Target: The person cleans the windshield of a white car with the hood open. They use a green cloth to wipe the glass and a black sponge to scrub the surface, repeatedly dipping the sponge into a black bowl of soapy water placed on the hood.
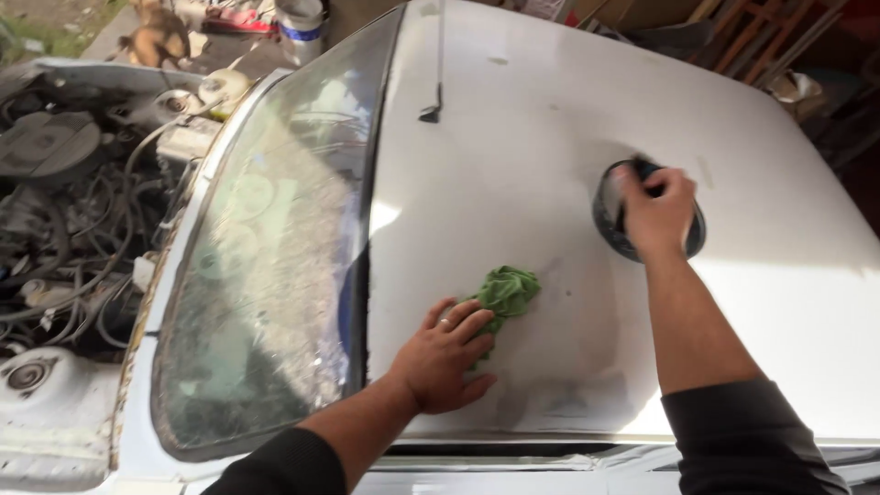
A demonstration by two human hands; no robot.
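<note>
Head view, left hand (445, 357) flat on green cloth (505, 291) (fingers spread), right hand (656, 213) gripping round dark pad (612, 225).

The white car roof (550, 137) carries everything here. A green rag (507, 291) lies on it. A dark round container (607, 215) sits further right.

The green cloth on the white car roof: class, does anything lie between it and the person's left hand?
Nothing visible does. The left hand lies flat on the white car roof with its fingertips already on the green cloth. The right hand is apart, on a dark round tub farther along the roof.
</note>
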